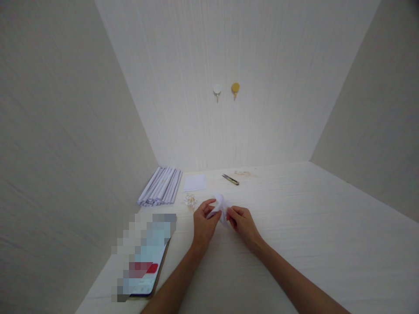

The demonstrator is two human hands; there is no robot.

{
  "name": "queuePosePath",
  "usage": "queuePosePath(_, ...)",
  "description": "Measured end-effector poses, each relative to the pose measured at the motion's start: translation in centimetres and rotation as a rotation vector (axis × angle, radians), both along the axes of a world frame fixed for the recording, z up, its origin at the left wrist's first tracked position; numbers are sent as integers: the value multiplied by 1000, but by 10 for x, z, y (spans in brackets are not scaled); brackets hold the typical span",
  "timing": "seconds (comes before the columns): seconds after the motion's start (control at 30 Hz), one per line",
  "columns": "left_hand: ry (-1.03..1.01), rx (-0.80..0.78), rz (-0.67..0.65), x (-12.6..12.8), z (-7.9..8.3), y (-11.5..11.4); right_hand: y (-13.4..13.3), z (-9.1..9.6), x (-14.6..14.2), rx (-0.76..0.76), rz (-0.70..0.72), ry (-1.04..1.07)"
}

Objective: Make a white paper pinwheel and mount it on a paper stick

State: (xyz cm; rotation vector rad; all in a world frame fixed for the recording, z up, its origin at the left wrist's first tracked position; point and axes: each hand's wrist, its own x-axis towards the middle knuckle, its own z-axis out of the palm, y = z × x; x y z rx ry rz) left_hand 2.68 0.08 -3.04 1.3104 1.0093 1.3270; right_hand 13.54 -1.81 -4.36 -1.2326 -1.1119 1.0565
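your left hand (pixel 206 221) pinching curled thin white paper sheet (pixel 218 200), right hand (pixel 242 223) pinching its right edge, so sheet's smack between both.

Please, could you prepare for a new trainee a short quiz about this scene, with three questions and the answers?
1. What does the left hand hold?

2. True or false: the snips lie apart from the right hand.

3. Which lies closest to the bundle of white rolls?
a) the snips
b) the flat white sheet
c) the yellow hook

Key:
1. A curled white piece, seemingly paper.
2. True.
3. b
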Motion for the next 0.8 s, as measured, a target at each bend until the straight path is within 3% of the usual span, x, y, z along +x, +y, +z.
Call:
queuePosePath(0.23, 16, 6, -17, -1, 3, -2, 1, 1, -1, -8, -20, -1)
queuePosePath(0.8, 64, 51, -20, -1, -5, 0, 0, 0, 0, 0, -26, -25)
